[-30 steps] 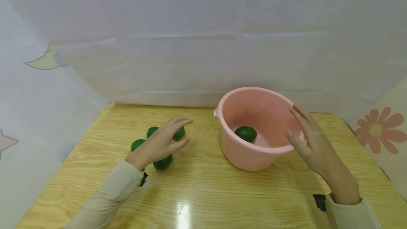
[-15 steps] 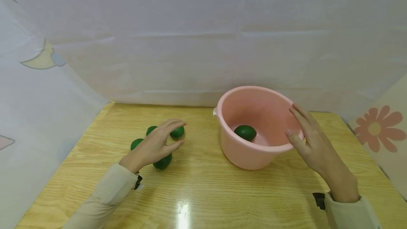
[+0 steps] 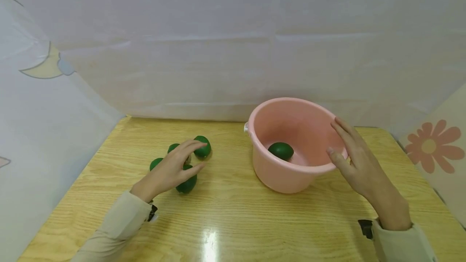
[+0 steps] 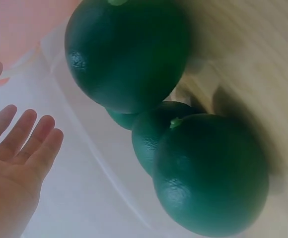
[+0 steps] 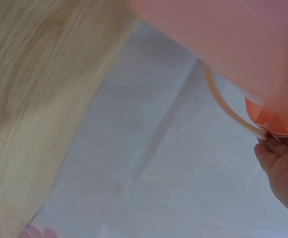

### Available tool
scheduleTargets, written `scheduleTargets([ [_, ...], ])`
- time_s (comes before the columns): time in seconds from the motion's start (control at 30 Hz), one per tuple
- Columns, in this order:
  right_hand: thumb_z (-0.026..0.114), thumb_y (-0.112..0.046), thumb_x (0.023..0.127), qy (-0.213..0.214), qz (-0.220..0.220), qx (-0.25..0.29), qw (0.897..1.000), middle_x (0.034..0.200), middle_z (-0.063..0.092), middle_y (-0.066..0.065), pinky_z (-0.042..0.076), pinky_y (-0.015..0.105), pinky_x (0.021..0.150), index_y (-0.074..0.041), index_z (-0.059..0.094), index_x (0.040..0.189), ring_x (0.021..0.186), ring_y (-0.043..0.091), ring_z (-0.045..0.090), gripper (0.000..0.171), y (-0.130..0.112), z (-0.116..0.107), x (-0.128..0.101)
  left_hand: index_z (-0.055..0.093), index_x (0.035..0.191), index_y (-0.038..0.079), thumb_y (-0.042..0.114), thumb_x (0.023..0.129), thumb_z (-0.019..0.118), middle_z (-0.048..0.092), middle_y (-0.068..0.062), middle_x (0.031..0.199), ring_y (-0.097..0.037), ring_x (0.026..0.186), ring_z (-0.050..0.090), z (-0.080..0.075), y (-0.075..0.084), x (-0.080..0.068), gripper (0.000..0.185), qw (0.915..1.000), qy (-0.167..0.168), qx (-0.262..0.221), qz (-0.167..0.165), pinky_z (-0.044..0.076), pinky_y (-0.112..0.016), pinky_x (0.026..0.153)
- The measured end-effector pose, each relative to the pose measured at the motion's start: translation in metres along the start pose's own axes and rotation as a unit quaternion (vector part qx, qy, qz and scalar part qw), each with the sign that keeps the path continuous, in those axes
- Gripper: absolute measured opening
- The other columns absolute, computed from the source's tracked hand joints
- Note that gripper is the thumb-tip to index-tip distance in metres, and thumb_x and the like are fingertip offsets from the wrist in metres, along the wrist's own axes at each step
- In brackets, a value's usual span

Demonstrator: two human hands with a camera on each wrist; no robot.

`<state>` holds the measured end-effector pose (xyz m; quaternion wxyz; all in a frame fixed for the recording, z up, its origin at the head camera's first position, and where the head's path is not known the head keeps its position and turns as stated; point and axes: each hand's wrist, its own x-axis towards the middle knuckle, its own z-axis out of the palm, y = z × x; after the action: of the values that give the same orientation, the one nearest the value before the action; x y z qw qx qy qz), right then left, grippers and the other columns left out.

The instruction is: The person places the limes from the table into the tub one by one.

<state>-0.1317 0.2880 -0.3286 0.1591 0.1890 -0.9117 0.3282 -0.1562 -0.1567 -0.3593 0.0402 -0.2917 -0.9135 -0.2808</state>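
Note:
Several smooth, dark green, lime-like fruits [image 3: 202, 148] lie together on the left of the table. My left hand [image 3: 167, 173] hovers over them with fingers extended, its palm empty; in the left wrist view it is apart from the nearest fruits [image 4: 211, 173]. A pink bucket [image 3: 276, 177] stands tilted right of the middle, its mouth toward me. One green fruit [image 3: 281, 151] lies inside it. My right hand [image 3: 358, 169] holds the bucket's right rim, thumb on the inner side. The right wrist view shows its fingers [image 5: 268, 156] curled under the rim by the handle's end.
The pale bucket handle [image 5: 228, 109] hangs behind the bucket. A wood-grain table [image 3: 236, 221] carries everything. White sheeting [image 3: 204, 72] rises along its back and sides, with printed shapes such as a red flower [image 3: 429, 146].
My left hand has drawn back a little to the left and toward me, uncovering more of the far right fruit. My right hand and the bucket have stayed put.

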Motion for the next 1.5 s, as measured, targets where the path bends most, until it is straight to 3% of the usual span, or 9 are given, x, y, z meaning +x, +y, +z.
scheduleTargets([
  [0.1, 0.053, -0.019, 0.099, 0.001, 0.000, 0.000, 1.000, 0.166, 0.018, 0.011, 0.015, 0.073, 0.114, -0.009, 0.027, 0.157, 0.152, 0.040, 0.015, 0.064, 0.000, 0.000, 0.000, 0.048, 0.145, 0.008, 0.022, 0.094, 0.070, 0.048, -0.018, 0.148, -0.044, 0.142, 0.037, 0.000, -0.001, -0.002, 0.057, 1.0000, -0.003, 0.000, -0.005, 0.042, -0.060, 0.108],
  [0.67, 0.053, -0.020, 0.099, 0.001, 0.007, 0.003, 1.000, 0.165, 0.019, 0.014, 0.016, 0.074, 0.113, -0.012, 0.024, 0.158, 0.150, 0.044, 0.016, 0.066, 0.000, 0.001, 0.000, 0.049, 0.143, 0.007, 0.023, 0.094, 0.069, 0.051, -0.014, 0.144, -0.036, 0.131, 0.051, 0.007, -0.012, -0.013, 0.056, 0.9997, -0.005, 0.000, -0.023, 0.050, -0.054, 0.101],
  [1.0, 0.053, -0.020, 0.099, 0.000, 0.007, 0.004, 1.000, 0.165, 0.019, 0.014, 0.015, 0.074, 0.113, -0.012, 0.024, 0.158, 0.151, 0.043, 0.016, 0.066, 0.000, 0.001, 0.000, 0.047, 0.145, 0.006, 0.018, 0.092, 0.071, 0.048, -0.021, 0.146, -0.040, 0.131, 0.051, 0.007, -0.017, -0.020, 0.059, 0.9989, -0.014, -0.002, -0.045, 0.050, -0.056, 0.099],
  [1.5, 0.053, -0.019, 0.099, 0.003, 0.008, 0.007, 1.000, 0.165, 0.019, 0.012, 0.015, 0.074, 0.112, -0.011, 0.025, 0.158, 0.151, 0.043, 0.016, 0.066, 0.000, 0.001, 0.001, 0.048, 0.144, 0.003, 0.018, 0.092, 0.072, 0.052, -0.018, 0.142, -0.037, 0.123, 0.056, 0.009, -0.024, -0.032, 0.060, 0.9981, -0.027, -0.001, -0.055, 0.053, -0.051, 0.096],
])
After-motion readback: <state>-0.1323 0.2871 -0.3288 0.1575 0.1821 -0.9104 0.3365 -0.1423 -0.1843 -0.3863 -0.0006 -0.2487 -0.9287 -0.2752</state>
